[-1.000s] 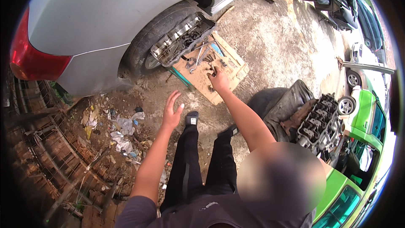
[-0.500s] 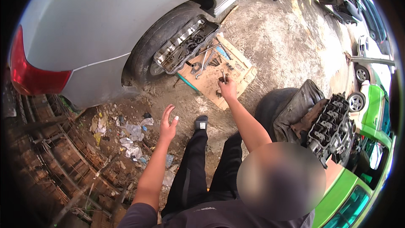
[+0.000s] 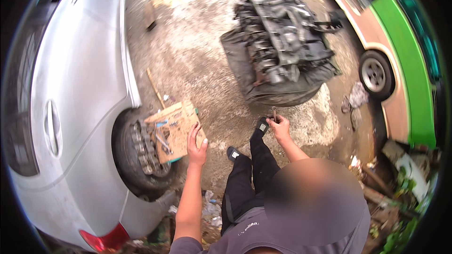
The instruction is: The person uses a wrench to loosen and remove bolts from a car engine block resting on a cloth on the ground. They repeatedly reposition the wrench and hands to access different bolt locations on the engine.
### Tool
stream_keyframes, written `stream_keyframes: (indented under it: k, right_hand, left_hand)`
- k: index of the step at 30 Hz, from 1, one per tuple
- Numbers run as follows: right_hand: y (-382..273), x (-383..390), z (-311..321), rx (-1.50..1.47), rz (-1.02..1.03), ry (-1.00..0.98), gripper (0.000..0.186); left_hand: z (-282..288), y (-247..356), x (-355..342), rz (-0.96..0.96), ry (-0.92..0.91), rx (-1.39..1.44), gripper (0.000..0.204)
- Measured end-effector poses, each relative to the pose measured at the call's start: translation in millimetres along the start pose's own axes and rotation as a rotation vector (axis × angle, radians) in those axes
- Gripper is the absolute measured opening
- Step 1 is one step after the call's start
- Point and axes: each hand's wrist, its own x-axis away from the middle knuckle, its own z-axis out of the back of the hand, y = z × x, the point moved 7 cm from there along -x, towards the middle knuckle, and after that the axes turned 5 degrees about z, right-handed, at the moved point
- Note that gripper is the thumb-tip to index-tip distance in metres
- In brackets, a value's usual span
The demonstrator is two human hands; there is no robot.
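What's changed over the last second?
The view has swung right. The right hand, still gripping a metal tool, has moved rightward from the board toward the engine part. Nothing visibly released. The left hand stays open and empty.

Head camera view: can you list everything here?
Car: one, silver, left
Second car: one, green and pink, right
Engine: one, dark grey, upper middle
Sheet: one, dark, under engine
Board: one, tan, left-centre
Tools: several, grey, on board
Metal part: one, grey, beside board
Stick: one, yellowish, beyond board
Block: one, brown, upper left
Litter: several, pale, lower middle
Plants: several, green, lower right
Spanner: one, grey, in right hand
Shoes: two, dark, middle
Left hand: one, bare, by board
Right hand: one, bare, around spanner
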Motion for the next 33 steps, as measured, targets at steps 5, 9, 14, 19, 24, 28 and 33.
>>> stream_keyframes:
  k: [5, 9, 14, 19, 24, 28, 33]
  right_hand:
    - [-21.7, -39.8, 86.7, -0.429, -0.069, 0.378, 0.022]
    - [-34.4, -80.7, 113.2, -0.659, -0.090, 0.521, 0.022]
    - [-36.2, -129.1, 125.7, -0.734, -0.191, 0.556, 0.018]
    - [-27.1, -158.7, 111.1, -0.791, -0.164, 0.590, 0.013]
    - [-11.0, -173.4, 79.5, -0.629, -0.177, 0.639, 0.012]
    - [-6.9, -180.5, 62.8, -0.752, -0.055, 0.754, 0.008]
    - [6.7, -183.2, 56.3, -0.645, -0.104, 0.809, 0.016]
  left_hand:
    - [-121.8, 136.9, -118.7, -0.383, -0.357, -0.197, 0.052]
    - [-222.4, 222.3, -167.6, -0.649, -0.528, -0.356, 0.052]
    - [-311.3, 269.9, -210.7, -0.940, -0.598, -0.541, 0.057]
    - [-341.3, 259.9, -240.2, -0.983, -0.529, -0.607, 0.076]
    - [-341.5, 244.0, -246.5, -0.918, -0.551, -0.609, 0.075]
    - [-340.8, 247.1, -246.7, -0.926, -0.502, -0.603, 0.067]
    - [-340.2, 247.7, -248.6, -0.907, -0.489, -0.568, 0.050]
